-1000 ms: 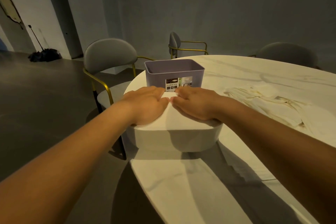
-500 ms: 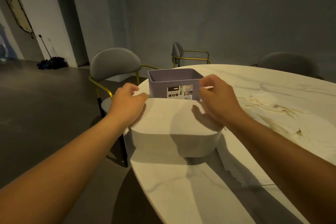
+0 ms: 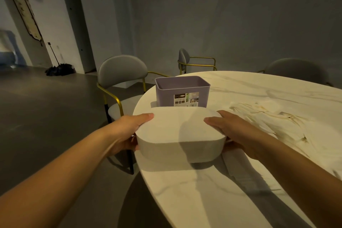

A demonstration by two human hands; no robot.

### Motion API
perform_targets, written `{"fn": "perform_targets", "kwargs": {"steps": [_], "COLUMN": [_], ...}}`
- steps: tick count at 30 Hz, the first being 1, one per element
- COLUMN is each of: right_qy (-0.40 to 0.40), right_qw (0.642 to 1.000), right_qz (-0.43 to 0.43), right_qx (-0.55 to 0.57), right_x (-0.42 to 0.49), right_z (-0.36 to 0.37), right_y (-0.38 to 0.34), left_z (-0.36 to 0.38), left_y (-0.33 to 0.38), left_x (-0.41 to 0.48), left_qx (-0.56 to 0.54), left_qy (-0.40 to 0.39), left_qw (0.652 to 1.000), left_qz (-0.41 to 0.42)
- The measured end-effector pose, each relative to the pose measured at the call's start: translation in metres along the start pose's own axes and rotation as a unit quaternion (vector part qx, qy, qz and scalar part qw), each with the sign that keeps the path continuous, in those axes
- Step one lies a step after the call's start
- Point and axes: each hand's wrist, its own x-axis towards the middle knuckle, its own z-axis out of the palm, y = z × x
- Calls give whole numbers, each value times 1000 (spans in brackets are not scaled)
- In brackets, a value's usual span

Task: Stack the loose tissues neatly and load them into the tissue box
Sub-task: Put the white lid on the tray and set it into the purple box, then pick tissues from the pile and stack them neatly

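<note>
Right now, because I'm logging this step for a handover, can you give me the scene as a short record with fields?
left hand: grips the left end of the white rounded box, thumb on top
right hand: grips its right end, thumb on top
white rounded box: near the table edge
purple bin: open, upright, just behind the box, label facing the camera
loose tissues: spread on the table, right of the box

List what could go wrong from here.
1. The white box sits near the left edge of the table. Held only at its ends by the left hand and right hand, it could slip off.
2. Swung right, it may scatter the loose tissues.
3. Pushed forward, it may knock the purple bin.
</note>
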Motion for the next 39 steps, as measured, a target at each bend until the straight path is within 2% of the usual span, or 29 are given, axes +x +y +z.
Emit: {"fn": "perform_targets", "kwargs": {"steps": [4, 7, 8, 9, 11, 12, 14, 18, 21, 23, 25, 27, 32, 39], "right_qy": [12, 30, 40, 49, 62, 69, 74, 82, 123, 110, 88, 82, 120, 187], "right_qw": [1000, 998, 994, 988, 975, 969, 956, 955, 942, 931, 906, 875, 835, 847], "right_qz": [-14, -46, -71, -99, -142, -152, -160, -140, -153, -178, -203, -225, -246, -198], "right_qx": [-7, -40, -70, -105, -159, -183, -234, -248, -273, -299, -360, -421, -477, -456], "right_x": [-1, -2, -2, -3, -5, -6, -5, 16, 42, 57, 70, 82, 98, 96], "right_z": [3, 5, 6, 7, 9, 9, 9, 1, -7, -8, -6, -3, -1, -18], "right_y": [1, -1, -2, -4, -6, -6, -8, -21, -37, -44, -48, -48, -50, -49], "left_z": [0, 4, 7, 9, 14, 16, 17, 20, 27, 34, 39, 39, 30, 20], "left_y": [2, 9, 12, 14, 18, 19, 20, 19, 18, 18, 15, 12, 10, 14], "left_x": [-5, -8, -8, -9, -11, -11, -10, -22, -38, -46, -44, -37, -17, 13], "left_qx": [39, 138, 205, 292, 436, 472, 489, 449, 467, 543, 599, 607, 598, 603], "left_qy": [-23, -1, 22, 52, 123, 156, 197, 213, 137, 73, 45, 44, 37, 36], "left_qw": [999, 986, 970, 939, 856, 825, 799, 804, 800, 765, 728, 719, 727, 735], "left_qz": [28, 92, 131, 175, 247, 268, 289, 326, 351, 339, 331, 336, 335, 308]}}
